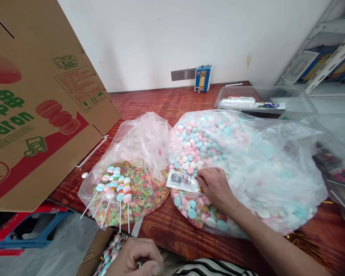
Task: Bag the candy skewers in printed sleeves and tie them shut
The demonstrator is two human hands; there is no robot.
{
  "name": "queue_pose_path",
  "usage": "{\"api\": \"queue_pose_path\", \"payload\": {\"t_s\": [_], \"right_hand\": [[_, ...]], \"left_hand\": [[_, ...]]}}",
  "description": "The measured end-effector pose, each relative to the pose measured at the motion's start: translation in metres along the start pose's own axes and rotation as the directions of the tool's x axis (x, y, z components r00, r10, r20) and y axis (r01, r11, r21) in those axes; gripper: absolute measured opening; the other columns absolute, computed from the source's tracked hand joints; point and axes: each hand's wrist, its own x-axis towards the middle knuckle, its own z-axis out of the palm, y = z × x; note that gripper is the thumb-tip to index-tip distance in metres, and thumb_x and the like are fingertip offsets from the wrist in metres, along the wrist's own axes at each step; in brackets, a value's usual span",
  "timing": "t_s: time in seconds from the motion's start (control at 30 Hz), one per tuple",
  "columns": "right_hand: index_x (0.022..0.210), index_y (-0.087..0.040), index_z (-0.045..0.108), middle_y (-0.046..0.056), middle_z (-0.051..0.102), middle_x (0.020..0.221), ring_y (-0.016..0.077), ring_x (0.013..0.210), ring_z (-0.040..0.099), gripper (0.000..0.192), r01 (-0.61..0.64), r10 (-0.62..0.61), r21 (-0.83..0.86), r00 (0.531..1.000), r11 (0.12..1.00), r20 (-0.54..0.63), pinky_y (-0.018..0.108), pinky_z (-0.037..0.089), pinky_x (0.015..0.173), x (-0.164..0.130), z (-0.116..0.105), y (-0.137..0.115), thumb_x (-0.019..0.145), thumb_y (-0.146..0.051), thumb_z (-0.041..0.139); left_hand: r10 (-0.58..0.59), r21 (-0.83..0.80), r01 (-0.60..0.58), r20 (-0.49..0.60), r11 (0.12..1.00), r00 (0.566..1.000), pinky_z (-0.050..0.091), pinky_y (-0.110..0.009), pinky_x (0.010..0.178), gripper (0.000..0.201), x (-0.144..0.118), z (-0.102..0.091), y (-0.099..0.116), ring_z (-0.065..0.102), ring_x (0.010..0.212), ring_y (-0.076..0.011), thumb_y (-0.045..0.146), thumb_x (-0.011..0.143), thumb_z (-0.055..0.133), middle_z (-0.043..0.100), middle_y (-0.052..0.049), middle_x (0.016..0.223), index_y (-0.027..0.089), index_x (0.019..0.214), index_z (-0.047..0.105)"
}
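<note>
My right hand (pixel 217 188) is closed over the right end of a small white printed packet (pixel 181 180) with a black square code on it. The packet lies over a large clear plastic bag (pixel 271 161) of pink, blue and white candies (pixel 186 163). Low in front of me, my left hand (pixel 136 257) has its fingers curled in; what they hold, if anything, is hidden. Beyond it, several candy skewers (pixel 115 184) on white sticks rest on a clear bag of small colourful candy rings (pixel 143 188).
A large cardboard box (pixel 43 103) stands at the left. A clear plastic bin (pixel 264 97) and a blue device (pixel 202 78) are at the back. Below the table edge, an open carton (pixel 93 251) holds more candy skewers. One white candy (pixel 84 175) lies at the left edge.
</note>
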Motion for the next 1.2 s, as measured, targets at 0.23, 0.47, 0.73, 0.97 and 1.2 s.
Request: {"api": "queue_pose_path", "payload": {"t_s": [0.23, 0.47, 0.73, 0.97, 1.2], "right_hand": [[0.093, -0.020, 0.063, 0.008, 0.073, 0.105, 0.0220, 0.101, 0.064, 0.018, 0.215, -0.174, 0.140, 0.950, 0.966, -0.261, 0.046, 0.034, 0.102, -0.002, -0.032, -0.003, 0.095, -0.012, 0.047], [0.077, -0.022, 0.060, 0.000, 0.063, 0.071, 0.0170, 0.074, 0.057, 0.023, -0.019, -0.001, 0.496, 0.999, 0.868, 0.040, 0.028, 0.044, 0.069, -0.020, -0.101, -0.005, 0.096, -0.023, 0.047], [0.098, -0.022, 0.061, 0.001, 0.064, 0.089, 0.0172, 0.082, 0.060, 0.018, -0.280, 0.372, 0.855, 0.922, 0.437, 0.112, 0.028, 0.048, 0.075, -0.054, -0.086, 0.000, 0.087, -0.036, 0.065], [0.075, -0.020, 0.059, 0.000, 0.058, 0.070, 0.0170, 0.070, 0.052, 0.024, -0.341, 0.446, 0.611, 0.895, 0.715, -0.022, 0.027, 0.038, 0.065, -0.080, -0.086, -0.010, 0.093, -0.034, 0.053], [0.060, -0.021, 0.045, -0.002, 0.046, 0.057, 0.0153, 0.060, 0.045, 0.042, -0.260, 0.352, 0.396, 0.919, 0.881, -0.179, 0.027, 0.032, 0.062, -0.083, -0.078, -0.008, 0.099, -0.037, 0.044]], "left_hand": [[0.118, -0.637, 0.021, 0.176, 0.771, 0.977, 0.051, -0.030, 0.073, 0.039, 0.096, 0.084, 0.051, 0.068, 0.078, -0.0190, 0.042, 0.077, 0.071, 0.071, -0.013, 0.101, 0.017, 0.107, 0.073], [0.357, -0.980, -0.136, -0.076, 0.146, 0.931, 0.043, -0.038, 0.102, 0.047, 0.152, 0.102, 0.077, 0.059, 0.114, -0.0226, 0.040, 0.067, 0.082, 0.065, -0.007, 0.124, 0.024, 0.110, 0.069], [-0.005, -0.925, -0.317, -0.325, 0.207, 0.946, 0.053, -0.022, 0.072, 0.020, 0.151, 0.114, 0.094, 0.067, 0.075, -0.0101, 0.022, 0.069, 0.082, 0.073, -0.002, 0.086, 0.018, 0.087, 0.074], [-0.057, -0.789, -0.416, -0.491, 0.452, 0.869, 0.053, -0.021, 0.060, 0.029, 0.143, 0.123, 0.099, 0.063, 0.059, -0.0102, 0.022, 0.051, 0.090, 0.069, 0.000, 0.065, 0.013, 0.069, 0.069], [-0.088, -0.829, -0.390, -0.459, 0.401, 0.884, 0.044, -0.016, 0.047, 0.040, 0.148, 0.127, 0.093, 0.050, 0.048, -0.0051, 0.031, 0.048, 0.092, 0.057, 0.006, 0.055, 0.013, 0.067, 0.061]]}}
